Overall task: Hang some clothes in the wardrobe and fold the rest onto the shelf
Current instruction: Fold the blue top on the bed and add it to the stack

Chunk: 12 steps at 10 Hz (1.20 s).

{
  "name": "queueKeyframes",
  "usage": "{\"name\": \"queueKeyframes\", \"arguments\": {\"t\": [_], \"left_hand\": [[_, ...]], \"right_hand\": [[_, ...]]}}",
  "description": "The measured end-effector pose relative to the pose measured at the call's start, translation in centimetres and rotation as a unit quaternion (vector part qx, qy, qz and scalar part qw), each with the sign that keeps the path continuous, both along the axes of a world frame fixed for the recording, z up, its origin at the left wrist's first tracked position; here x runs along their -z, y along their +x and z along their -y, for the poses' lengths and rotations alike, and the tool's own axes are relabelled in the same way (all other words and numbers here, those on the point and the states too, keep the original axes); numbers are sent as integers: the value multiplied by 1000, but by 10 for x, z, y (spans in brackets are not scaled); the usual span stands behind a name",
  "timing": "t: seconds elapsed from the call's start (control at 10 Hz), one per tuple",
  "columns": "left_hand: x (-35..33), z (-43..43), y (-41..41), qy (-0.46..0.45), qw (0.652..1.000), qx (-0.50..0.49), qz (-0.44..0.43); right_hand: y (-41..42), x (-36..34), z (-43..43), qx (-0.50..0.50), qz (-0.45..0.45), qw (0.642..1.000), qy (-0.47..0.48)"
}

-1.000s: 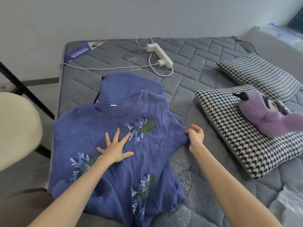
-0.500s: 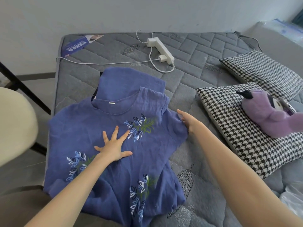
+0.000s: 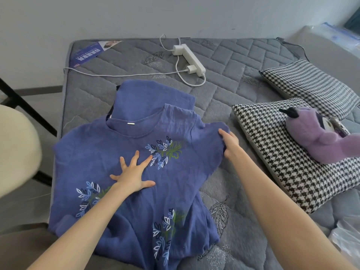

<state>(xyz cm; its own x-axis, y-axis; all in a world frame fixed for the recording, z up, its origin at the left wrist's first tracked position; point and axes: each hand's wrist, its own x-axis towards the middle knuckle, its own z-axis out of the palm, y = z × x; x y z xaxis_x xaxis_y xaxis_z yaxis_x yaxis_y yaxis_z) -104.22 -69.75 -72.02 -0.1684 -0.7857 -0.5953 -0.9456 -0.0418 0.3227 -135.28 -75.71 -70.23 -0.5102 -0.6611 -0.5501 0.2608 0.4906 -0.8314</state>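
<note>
Left hand (image 3: 134,174) flat on blue shirt (image 3: 120,141), right hand (image 3: 230,144) round sleeve edge (image 3: 211,130).

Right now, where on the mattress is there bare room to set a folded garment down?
Bare mattress: between the power strip and the far pillow; left of the folded blue piece, below the white cable; the near wedge between the blue shirt and the near pillow. Crowded: the right side, with both pillows and the plush toy.
</note>
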Motion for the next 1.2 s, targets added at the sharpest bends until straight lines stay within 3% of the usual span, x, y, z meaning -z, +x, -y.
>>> {"name": "queueKeyframes", "arguments": {"t": [0.1, 0.2, 0.4, 0.5, 0.7, 0.8, 0.9, 1.0, 1.1, 1.2], "left_hand": [[0, 0, 0, -3, 1000, -1, 0], [1, 0, 0, -4, 1000, 0, 1], [1, -1, 0, -8, 1000, 1, 1], [1, -2, 0, -10, 1000, 1, 2], [-1, -1, -1, -4, 1000, 5, 3], [-1, -2, 0, -7, 1000, 5, 2], [0, -2, 1, -8, 1000, 4, -1], [-1, -2, 2, -7, 1000, 5, 1], [-1, -3, 3, -8, 1000, 9, 3], [-1, -2, 6, -6, 1000, 17, 8]], "right_hand": [[-9, 15, -4, 72, -109, 991, -13], [-15, 24, -10, 73, -121, 989, 51], [-14, 16, -11, -115, -215, 958, 150], [-10, 17, -10, -144, -209, 953, 167], [-9, 6, -15, -123, -87, 980, 127], [-10, -1, -18, -104, 54, 988, 99], [3, -11, -19, -101, 64, 992, -31], [41, -25, -26, -199, -127, 959, -154], [84, -27, -37, -355, -200, 900, -155], [104, -19, -45, -481, -284, 825, -87]]}}
